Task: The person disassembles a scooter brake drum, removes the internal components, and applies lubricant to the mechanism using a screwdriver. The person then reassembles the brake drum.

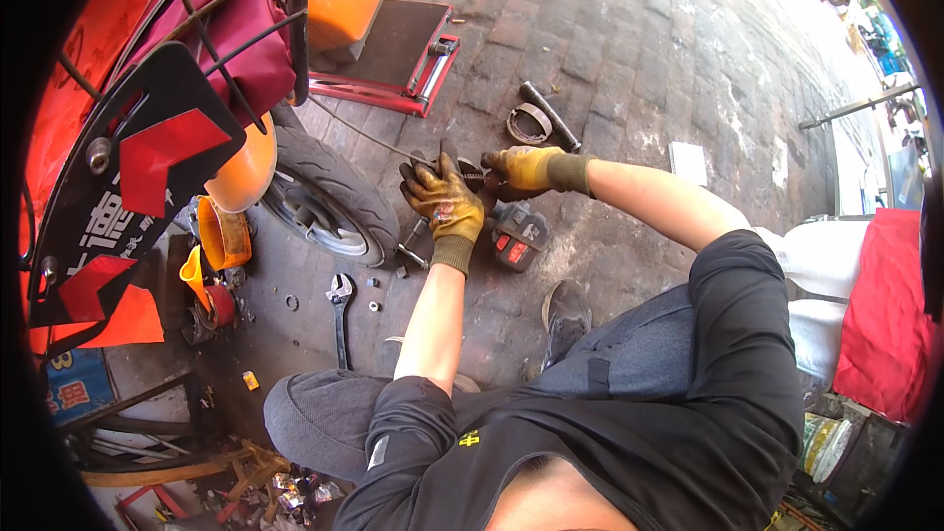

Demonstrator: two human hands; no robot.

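Note:
Both my hands wear yellow gloves with dark stains and work close together beside a black tyre [329, 177]. My left hand [447, 202] is closed over a dark round part, mostly hidden by the fingers. A thin cable [366, 133] runs from the upper left down to that hand. My right hand [524, 167] pinches at a small coiled piece [472, 175] between the hands; what exactly lies in its fingers is hidden. Just below the hands, a red and black battery pack [516, 236] rests on the ground, and the rest of its tool is partly covered.
An adjustable wrench [340, 320] lies by several nuts and a ring [292, 303]. Beyond my right hand are a curved brake shoe [529, 125] and a metal tube [553, 118]. A red-framed platform [383, 59] stands ahead; a white box [688, 163] sits to the right.

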